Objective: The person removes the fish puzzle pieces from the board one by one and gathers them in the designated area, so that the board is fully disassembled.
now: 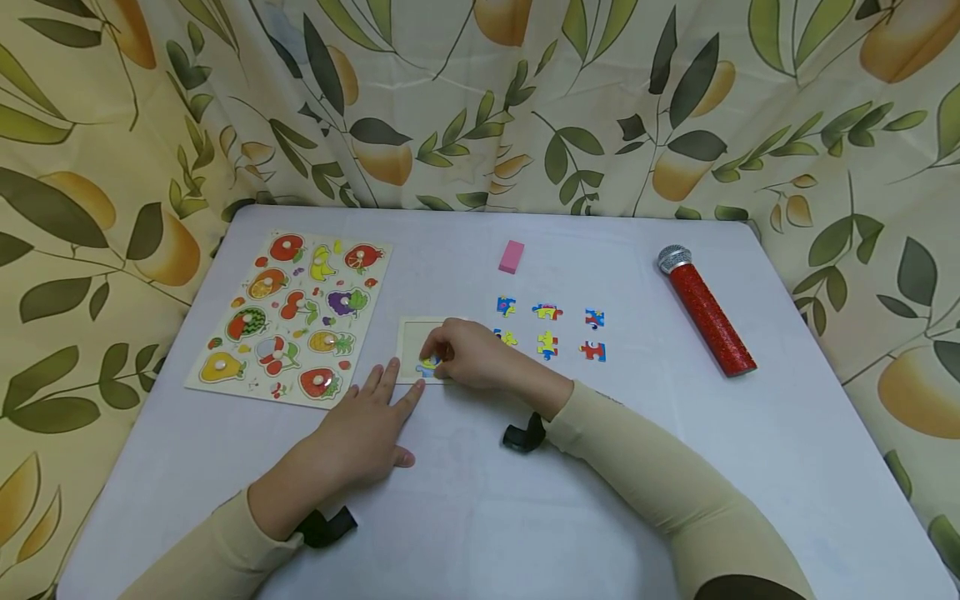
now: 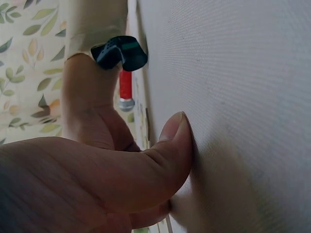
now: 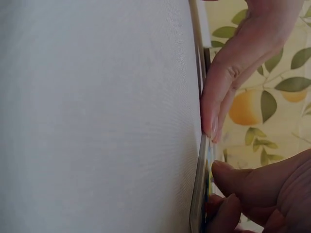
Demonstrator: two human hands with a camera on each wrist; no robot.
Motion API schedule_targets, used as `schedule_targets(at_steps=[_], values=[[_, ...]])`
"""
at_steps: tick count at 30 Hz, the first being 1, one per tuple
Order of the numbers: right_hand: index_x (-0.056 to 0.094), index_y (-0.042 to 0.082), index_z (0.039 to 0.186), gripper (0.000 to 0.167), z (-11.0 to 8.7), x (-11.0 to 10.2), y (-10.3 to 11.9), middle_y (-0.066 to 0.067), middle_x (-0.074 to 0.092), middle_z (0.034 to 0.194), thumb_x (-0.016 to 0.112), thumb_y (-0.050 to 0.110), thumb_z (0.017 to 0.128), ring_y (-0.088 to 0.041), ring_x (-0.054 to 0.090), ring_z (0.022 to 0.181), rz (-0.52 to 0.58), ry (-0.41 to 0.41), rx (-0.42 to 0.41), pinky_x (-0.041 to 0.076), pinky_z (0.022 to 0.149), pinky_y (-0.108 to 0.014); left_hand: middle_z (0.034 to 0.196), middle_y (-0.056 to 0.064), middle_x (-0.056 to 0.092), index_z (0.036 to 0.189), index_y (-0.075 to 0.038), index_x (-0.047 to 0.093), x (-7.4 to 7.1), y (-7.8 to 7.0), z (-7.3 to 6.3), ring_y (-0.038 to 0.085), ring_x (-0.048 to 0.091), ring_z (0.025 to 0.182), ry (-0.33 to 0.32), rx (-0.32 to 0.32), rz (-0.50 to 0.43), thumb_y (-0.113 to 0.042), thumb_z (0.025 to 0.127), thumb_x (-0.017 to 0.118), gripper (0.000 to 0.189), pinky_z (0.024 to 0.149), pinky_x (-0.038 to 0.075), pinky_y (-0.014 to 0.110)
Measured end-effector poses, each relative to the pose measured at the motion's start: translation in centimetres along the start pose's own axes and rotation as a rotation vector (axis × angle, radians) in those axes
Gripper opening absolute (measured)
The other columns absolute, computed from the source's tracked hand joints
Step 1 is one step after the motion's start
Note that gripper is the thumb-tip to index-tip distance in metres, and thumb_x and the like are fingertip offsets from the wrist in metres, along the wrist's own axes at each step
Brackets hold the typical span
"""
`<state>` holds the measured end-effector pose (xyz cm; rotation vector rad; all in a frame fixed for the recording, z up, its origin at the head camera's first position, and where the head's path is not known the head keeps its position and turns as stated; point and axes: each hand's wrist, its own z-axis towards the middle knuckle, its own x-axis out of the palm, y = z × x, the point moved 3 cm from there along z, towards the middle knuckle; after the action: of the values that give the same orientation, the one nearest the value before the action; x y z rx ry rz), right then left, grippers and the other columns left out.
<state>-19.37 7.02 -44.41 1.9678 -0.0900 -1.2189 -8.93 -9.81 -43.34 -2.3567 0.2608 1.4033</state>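
Note:
A small pale puzzle tray [image 1: 409, 335] lies on the white table, just left of the loose pieces. My right hand [image 1: 474, 354] is over it, thumb and fingers pinching a blue-and-yellow jigsaw piece [image 1: 426, 365] low in the tray; the fingers partly hide it. My left hand [image 1: 356, 437] lies flat with fingers extended, fingertips at the tray's near left edge. Its thumb [image 2: 170, 145] rests on the tablecloth in the left wrist view. From the right wrist camera, the tray's edge [image 3: 196, 206] shows side-on, with left fingertips on its border.
Several loose jigsaw pieces [image 1: 547, 343] sit in two rows right of the tray. Behind them is a pink block [image 1: 512, 257]. A red glittery microphone [image 1: 708, 312] lies at the right, and a fruit picture board [image 1: 251, 379] at the left. Patterned curtain [image 1: 465, 108] hangs behind the table.

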Motion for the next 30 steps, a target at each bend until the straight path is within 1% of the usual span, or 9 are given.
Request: schedule_targets(at_steps=[7,10,15,20,24,30], values=[[0.074,0.018,0.11,0.019,0.04,0.13,0.0,0.0,0.068,0.099,0.081,0.008,0.095,-0.019,0.061,0.095,0.012,-0.019,-0.008,0.055,0.084,-0.03,0.179,0.027,0.015,0.169,-0.018,0.036,0.01,0.01,0.02,0.051,0.017,0.165,-0.002,0.004,-0.003,-0.047,0.089,0.086,0.099,0.124,0.032,0.075],[0.074,0.018,0.108,0.018,-0.02,0.13,0.0,0.001,0.068,0.096,0.075,0.004,0.098,-0.018,0.061,0.092,0.028,-0.032,-0.02,0.053,0.081,-0.03,0.179,0.027,0.016,0.169,-0.017,0.037,0.01,0.0,0.04,0.051,0.018,0.165,-0.006,0.007,-0.003,-0.046,0.089,0.086,0.098,0.124,0.032,0.074],[0.075,0.018,0.107,0.023,-0.11,0.03,-0.02,0.0,0.067,0.091,0.066,-0.001,0.098,-0.018,0.059,0.087,0.059,-0.049,-0.03,0.049,0.077,-0.028,0.178,0.028,0.017,0.169,-0.016,0.038,0.02,-0.03,0.05,0.052,0.019,0.165,-0.008,0.008,-0.005,-0.045,0.089,0.086,0.098,0.124,0.032,0.074],[0.077,0.018,0.109,0.024,-0.15,-0.07,0.02,-0.001,0.066,0.09,0.066,0.0,0.099,-0.018,0.058,0.086,0.086,-0.042,-0.017,0.047,0.077,-0.027,0.178,0.028,0.017,0.169,-0.017,0.038,0.05,0.0,0.03,0.051,0.019,0.165,-0.006,0.005,-0.01,-0.045,0.089,0.087,0.098,0.124,0.032,0.074],[0.078,0.017,0.107,0.022,-0.24,-0.12,0.07,-0.001,0.068,0.09,0.067,0.0,0.099,-0.019,0.058,0.085,0.11,-0.042,-0.018,0.049,0.076,-0.027,0.179,0.027,0.016,0.169,-0.017,0.037,0.08,0.04,0.01,0.051,0.018,0.165,-0.005,0.004,-0.01,-0.045,0.089,0.087,0.098,0.125,0.032,0.074],[0.08,0.018,0.107,0.02,-0.48,-0.25,0.1,0.002,0.072,0.093,0.068,0.003,0.101,-0.019,0.06,0.086,0.143,-0.055,-0.005,0.052,0.075,-0.027,0.179,0.027,0.015,0.169,-0.018,0.036,0.05,0.04,-0.03,0.051,0.018,0.166,0.003,0.001,-0.005,-0.047,0.089,0.085,0.098,0.125,0.031,0.073]])
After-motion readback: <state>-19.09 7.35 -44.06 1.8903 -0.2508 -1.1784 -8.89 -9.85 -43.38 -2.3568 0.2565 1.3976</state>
